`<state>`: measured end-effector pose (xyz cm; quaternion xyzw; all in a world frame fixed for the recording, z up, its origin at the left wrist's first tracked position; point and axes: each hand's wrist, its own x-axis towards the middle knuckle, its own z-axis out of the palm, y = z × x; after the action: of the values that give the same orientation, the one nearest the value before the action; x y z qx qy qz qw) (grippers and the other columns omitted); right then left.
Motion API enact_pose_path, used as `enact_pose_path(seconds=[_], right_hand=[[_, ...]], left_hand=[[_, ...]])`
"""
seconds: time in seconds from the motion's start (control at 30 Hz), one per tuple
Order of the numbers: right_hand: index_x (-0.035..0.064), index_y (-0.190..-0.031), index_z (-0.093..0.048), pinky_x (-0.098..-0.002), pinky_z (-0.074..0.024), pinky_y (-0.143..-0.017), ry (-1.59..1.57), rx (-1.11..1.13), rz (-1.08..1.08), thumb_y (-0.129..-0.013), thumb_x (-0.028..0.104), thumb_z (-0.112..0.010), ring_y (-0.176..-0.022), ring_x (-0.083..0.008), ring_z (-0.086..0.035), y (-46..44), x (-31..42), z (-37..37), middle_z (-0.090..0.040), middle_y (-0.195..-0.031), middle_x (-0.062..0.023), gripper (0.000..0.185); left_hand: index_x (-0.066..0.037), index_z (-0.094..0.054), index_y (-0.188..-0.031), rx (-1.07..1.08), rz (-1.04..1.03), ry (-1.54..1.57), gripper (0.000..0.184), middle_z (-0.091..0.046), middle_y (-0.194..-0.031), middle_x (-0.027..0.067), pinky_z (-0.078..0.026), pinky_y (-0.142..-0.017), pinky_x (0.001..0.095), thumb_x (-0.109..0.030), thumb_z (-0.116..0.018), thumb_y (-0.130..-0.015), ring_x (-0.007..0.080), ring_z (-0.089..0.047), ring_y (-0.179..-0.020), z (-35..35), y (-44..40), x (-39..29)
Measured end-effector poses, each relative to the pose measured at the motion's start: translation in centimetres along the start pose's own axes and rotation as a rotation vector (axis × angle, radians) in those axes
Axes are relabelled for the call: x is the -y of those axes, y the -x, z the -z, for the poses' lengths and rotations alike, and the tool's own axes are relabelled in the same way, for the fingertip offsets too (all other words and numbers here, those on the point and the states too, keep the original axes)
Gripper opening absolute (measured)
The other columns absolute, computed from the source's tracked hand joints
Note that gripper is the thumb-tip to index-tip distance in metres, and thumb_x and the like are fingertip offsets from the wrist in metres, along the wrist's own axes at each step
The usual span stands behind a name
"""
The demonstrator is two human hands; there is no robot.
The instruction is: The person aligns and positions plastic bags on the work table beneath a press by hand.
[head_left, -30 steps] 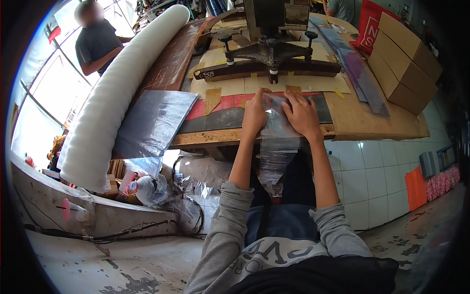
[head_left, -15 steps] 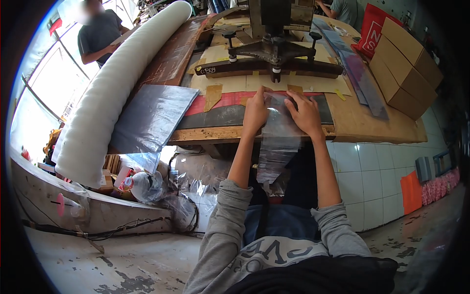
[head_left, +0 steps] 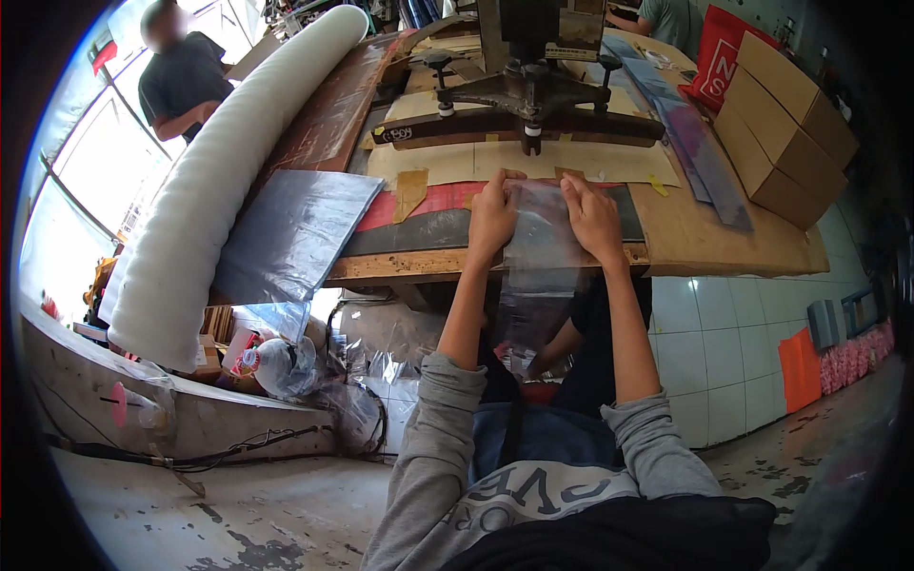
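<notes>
A clear plastic sheet [head_left: 543, 228] lies over the front edge of the workbench [head_left: 419, 262], its lower part hanging down before my legs. At its left edge, my left hand [head_left: 493, 219] is closed, pinching the far corner. My right hand [head_left: 594, 221] closes on the opposite corner, thumb and fingers together. Both hands rest near the red strip [head_left: 433, 202] on the bench, just short of the press bar [head_left: 533, 136]. Above that bar stands the dark metal press head [head_left: 528, 90].
A thick white foam roll [head_left: 205, 195] and a stack of clear plastic sheets [head_left: 300, 224] lie to the left. Cardboard boxes [head_left: 776, 133] and a red bag [head_left: 719, 62] stand right. A person [head_left: 186, 81] is at back left; another person's sleeve [head_left: 666, 21] shows at back right.
My right hand's fingers have come together on the sheet's corner. The sheet now looks flatter, and its hanging end has shifted. The person at back left has moved slightly.
</notes>
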<state>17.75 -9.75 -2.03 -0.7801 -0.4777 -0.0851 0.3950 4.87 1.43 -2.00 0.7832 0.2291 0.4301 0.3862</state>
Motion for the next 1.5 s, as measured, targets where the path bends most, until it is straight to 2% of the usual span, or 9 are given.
enact_pose_path(seconds=[0.23, 0.47, 0.57, 0.67, 0.83, 0.93, 0.97, 1.17, 1.5], right_hand=[[0.0086, -0.113, -0.062, -0.0491, -0.0337, -0.097, 0.037, 0.096, -0.192, -0.096, 0.057, -0.020, -0.109, -0.0366, -0.054, -1.2, 0.2, 0.7, -0.062, -0.110, -0.0181, 0.066], [0.0103, -0.103, -0.069, -0.0543, -0.0233, -0.103, 0.005, 0.372, -0.343, -0.088, 0.071, -0.008, -0.117, -0.0391, -0.049, -5.7, -1.7, 2.3, -0.061, -0.114, -0.0198, 0.088], [0.0116, -0.108, -0.069, -0.0430, -0.0335, -0.100, -0.005, 0.377, -0.284, -0.084, 0.077, -0.009, -0.118, -0.0364, -0.050, -6.7, -3.5, 2.0, -0.062, -0.110, -0.0238, 0.092], [0.0118, -0.104, -0.070, -0.0571, -0.0234, -0.102, 0.097, 0.424, -0.206, -0.086, 0.074, -0.008, -0.117, -0.0390, -0.049, -7.3, -3.4, 1.9, -0.061, -0.116, -0.0195, 0.089], [0.0096, -0.105, -0.069, -0.0488, -0.0369, -0.096, 0.161, 0.429, -0.190, -0.089, 0.052, -0.043, -0.115, -0.0367, -0.052, -7.6, -1.9, 2.0, -0.062, -0.114, -0.0194, 0.053], [0.0070, -0.108, -0.067, -0.0438, -0.0430, -0.090, 0.053, 0.327, 0.036, -0.082, 0.033, -0.061, -0.109, -0.0344, -0.056, -8.0, -3.5, 0.3, -0.063, -0.110, -0.0189, 0.037], [0.0060, -0.109, -0.066, -0.0424, -0.0446, -0.089, 0.034, 0.289, 0.132, -0.078, 0.027, -0.066, -0.107, -0.0336, -0.057, -8.1, -4.7, -0.7, -0.063, -0.109, -0.0186, 0.037], [-0.0003, -0.111, -0.062, -0.0363, -0.0470, -0.086, 0.154, 0.605, 0.073, -0.072, 0.016, -0.068, -0.096, -0.0330, -0.062, -10.6, -2.9, 0.1, -0.065, -0.100, -0.0204, 0.043], [0.0044, -0.104, -0.064, -0.0390, -0.0459, -0.083, 0.122, 0.328, 0.146, -0.069, 0.013, -0.063, -0.098, -0.0324, -0.059, -9.6, -4.3, -2.1, -0.064, -0.099, -0.0169, 0.036]], left_hand=[[-0.002, -0.059, -0.107, 0.028, 0.083, 0.126, 0.021, -0.067, -0.086, 0.0079, -0.049, -0.066, 0.0265, 0.000, -0.050, -0.088, 0.0147, -0.065, -0.073, 0.1, -0.4, 1.2], [-0.003, -0.061, -0.101, 0.022, 0.125, 0.164, 0.021, -0.063, -0.076, 0.0173, -0.045, -0.059, 0.0340, 0.001, -0.052, -0.082, 0.0240, -0.061, -0.061, 0.6, 0.2, -0.5], [-0.003, -0.059, -0.101, 0.075, 0.046, -0.005, 0.022, -0.060, -0.072, 0.0195, -0.044, -0.058, 0.0363, 0.001, -0.051, -0.081, 0.0294, -0.059, -0.060, 1.0, 0.8, -0.7], [-0.004, -0.057, -0.103, 0.045, -0.069, 0.010, 0.023, -0.056, -0.066, 0.0206, -0.042, -0.056, 0.0382, 0.000, -0.051, -0.081, 0.0331, -0.057, -0.058, 0.4, 1.2, -0.1], [-0.004, -0.055, -0.104, 0.104, 0.008, 0.007, 0.024, -0.052, -0.060, 0.0184, -0.040, -0.052, 0.0377, 0.001, -0.052, -0.080, 0.0313, -0.053, -0.053, 1.2, 1.9, -0.7], [-0.003, -0.056, -0.106, 0.190, 0.007, 0.113, 0.028, -0.051, -0.058, 0.0050, -0.035, -0.048, 0.0261, 0.005, -0.048, -0.080, 0.0082, -0.045, -0.050, 1.6, 3.8, -1.3], [-0.003, -0.056, -0.106, 0.204, 0.032, 0.091, 0.029, -0.051, -0.057, 0.0047, -0.035, -0.048, 0.0259, 0.005, -0.049, -0.080, 0.0079, -0.044, -0.050, 1.8, 3.7, -1.7], [-0.004, -0.056, -0.107, 0.222, 0.050, 0.071, 0.028, -0.048, -0.054, 0.0033, -0.034, -0.047, 0.0263, 0.003, -0.051, -0.080, 0.0077, -0.041, -0.048, 1.7, 3.7, -2.1], [-0.005, -0.056, -0.108, 0.230, 0.032, 0.026, 0.029, -0.046, -0.052, 0.0037, -0.036, -0.047, 0.0278, 0.002, -0.053, -0.080, 0.0092, -0.040, -0.046, 1.8, 3.6, -2.2]])
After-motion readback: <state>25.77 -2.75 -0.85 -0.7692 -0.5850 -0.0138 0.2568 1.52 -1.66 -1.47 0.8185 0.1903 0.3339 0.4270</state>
